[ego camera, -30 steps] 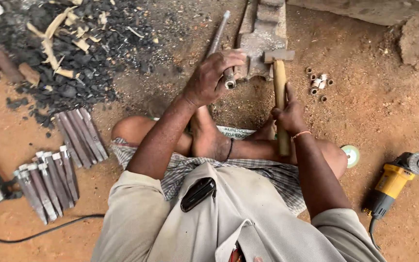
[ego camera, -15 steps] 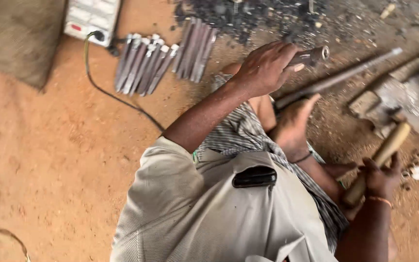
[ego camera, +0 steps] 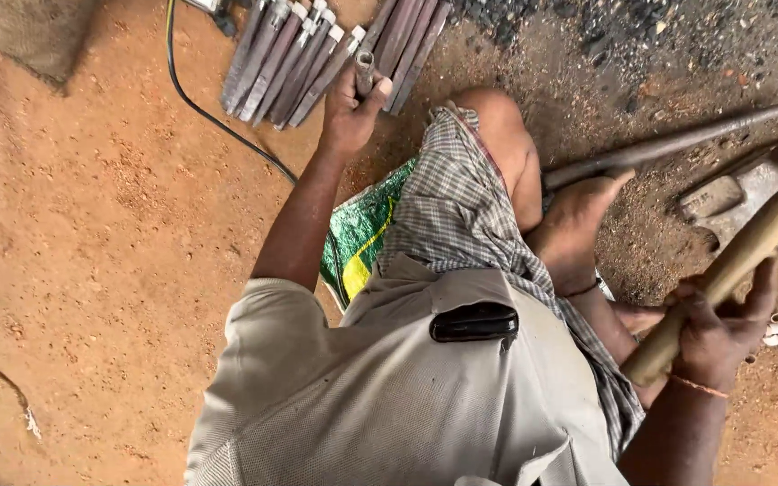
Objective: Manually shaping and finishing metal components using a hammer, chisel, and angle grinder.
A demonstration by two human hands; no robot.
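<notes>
My left hand (ego camera: 351, 106) reaches out to a row of grey metal bars (ego camera: 317, 54) lying on the red earth, and it is closed around a short metal piece (ego camera: 365, 70) at the row's edge. My right hand (ego camera: 720, 331) grips the wooden handle of a hammer (ego camera: 738, 256), held tilted over a metal block (ego camera: 722, 200). A long steel rod (ego camera: 677, 144) lies on the ground with my foot (ego camera: 576, 225) resting on its near end.
A black cable (ego camera: 227, 126) runs across the earth beside the bars. Dark ash and debris (ego camera: 641, 36) cover the ground at the top right. A green woven sack (ego camera: 362, 236) lies under me. Small metal rings (ego camera: 776, 331) are scattered near my right hand.
My left hand has left the rod by the metal block and swung out to the row of bars. The right hand still holds the hammer. The view has turned left.
</notes>
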